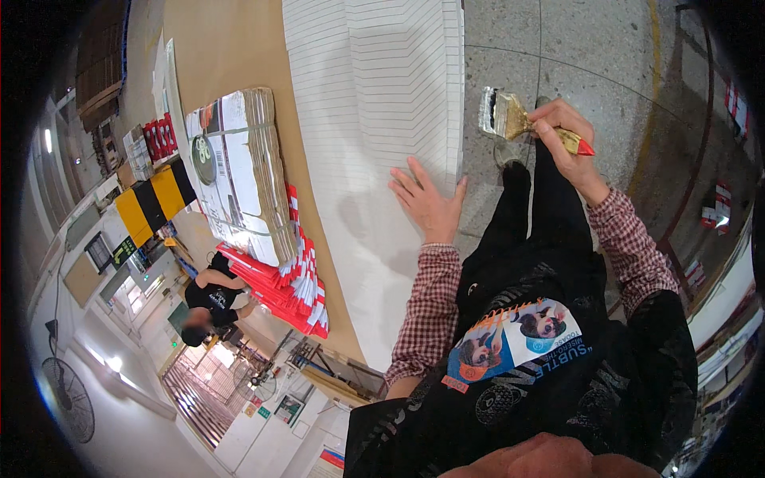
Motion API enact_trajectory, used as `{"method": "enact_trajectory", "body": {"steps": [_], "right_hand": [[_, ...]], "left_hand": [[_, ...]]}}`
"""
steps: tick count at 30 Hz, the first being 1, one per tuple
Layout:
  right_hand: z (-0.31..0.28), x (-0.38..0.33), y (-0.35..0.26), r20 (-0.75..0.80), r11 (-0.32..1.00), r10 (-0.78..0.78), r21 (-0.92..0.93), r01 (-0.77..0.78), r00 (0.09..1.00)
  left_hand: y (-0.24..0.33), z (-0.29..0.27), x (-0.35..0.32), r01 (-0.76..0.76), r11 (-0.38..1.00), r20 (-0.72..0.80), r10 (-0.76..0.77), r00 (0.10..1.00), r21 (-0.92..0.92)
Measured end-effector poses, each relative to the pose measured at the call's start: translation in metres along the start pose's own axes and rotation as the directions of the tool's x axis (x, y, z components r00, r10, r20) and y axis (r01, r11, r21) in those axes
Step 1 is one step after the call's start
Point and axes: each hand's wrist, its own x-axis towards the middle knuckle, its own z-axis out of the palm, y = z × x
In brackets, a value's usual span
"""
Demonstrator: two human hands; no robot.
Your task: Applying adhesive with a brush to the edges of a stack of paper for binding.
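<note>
Holding a brush [510, 119] in the right hand [567, 139], above the floor [594, 48], right of the paper [382, 111]. Resting the left hand [433, 209], with spread fingers, on the paper near its edge.

This area is a paper-goods workshop, indicated by layered paper sheets [398, 88], strapped stack [235, 187], wall fan [68, 398] and line-marked floor [594, 52].

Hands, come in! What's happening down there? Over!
Left hand spread on fanned sheets. Right hand gripping brush, off the sheets. Tied bundle left, clear of both hands.
</note>
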Motion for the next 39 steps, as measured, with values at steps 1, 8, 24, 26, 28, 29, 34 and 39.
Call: {"method": "enact_trajectory", "body": {"steps": [1,8,24,26,28,29,34,39], "right_hand": [[0.003,0.000,0.000,-0.002,0.999,-0.048,-0.017,0.048,0.999],[0.025,0.017,0.016,-0.048,0.991,-0.134,-0.017,0.133,0.990],[0.038,-0.018,0.013,0.038,0.992,-0.123,-0.013,0.123,0.992],[0.031,-0.036,0.007,0.053,0.998,-0.027,0.065,0.023,0.998],[0.022,-0.047,0.002,0.033,0.998,-0.014,0.055,0.012,0.999],[0.018,-0.050,0.000,-0.012,0.998,-0.021,0.060,0.021,1.000],[0.018,-0.051,-0.006,0.006,0.999,-0.014,0.049,0.014,1.000],[0.035,-0.047,-0.003,0.027,0.995,-0.094,0.014,0.094,0.995]], "left_hand": [[-0.007,-0.005,0.003,-0.037,0.998,0.059,0.040,0.997,-0.048],[-0.034,-0.038,0.022,-0.120,0.953,0.207,0.181,0.961,-0.277],[-0.024,-0.017,0.013,-0.163,0.980,0.097,0.174,0.980,-0.112],[-0.016,-0.005,0.003,-0.092,0.992,0.042,0.096,0.995,-0.090],[-0.004,0.008,-0.013,-0.057,0.997,-0.002,0.057,0.998,-0.046],[-0.002,0.013,-0.020,-0.040,0.999,-0.050,0.040,0.998,-0.019],[-0.022,0.010,-0.044,0.014,0.999,0.040,-0.016,0.999,0.036],[-0.060,-0.018,-0.032,-0.075,0.978,0.193,0.113,0.975,-0.193]]}}
